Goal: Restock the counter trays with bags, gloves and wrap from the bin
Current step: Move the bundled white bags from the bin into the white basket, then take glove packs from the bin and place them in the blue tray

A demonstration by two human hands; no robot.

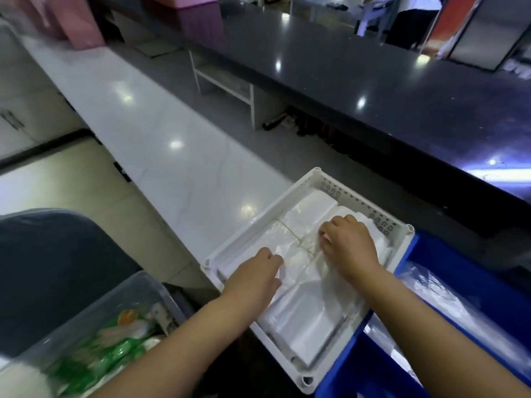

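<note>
A white perforated tray [349,187] sits on the counter edge, filled with bundles of clear plastic bags [304,317]. A rubber band crosses the middle bundle [290,225]. My left hand [253,278] rests palm down on the near-left part of that bundle, fingers curled at its edge. Further right and farther back, my right hand [349,245] presses on the same bundle, its fingers bent over the plastic. A clear bin [135,294] at lower left holds green-and-white packets [115,349].
A blue tray [485,285] with loose clear plastic [448,308] stands right of the white tray. The white countertop [138,116] stretches away to the upper left, pink bags [80,21] at its far end. A dark raised counter [359,81] runs behind.
</note>
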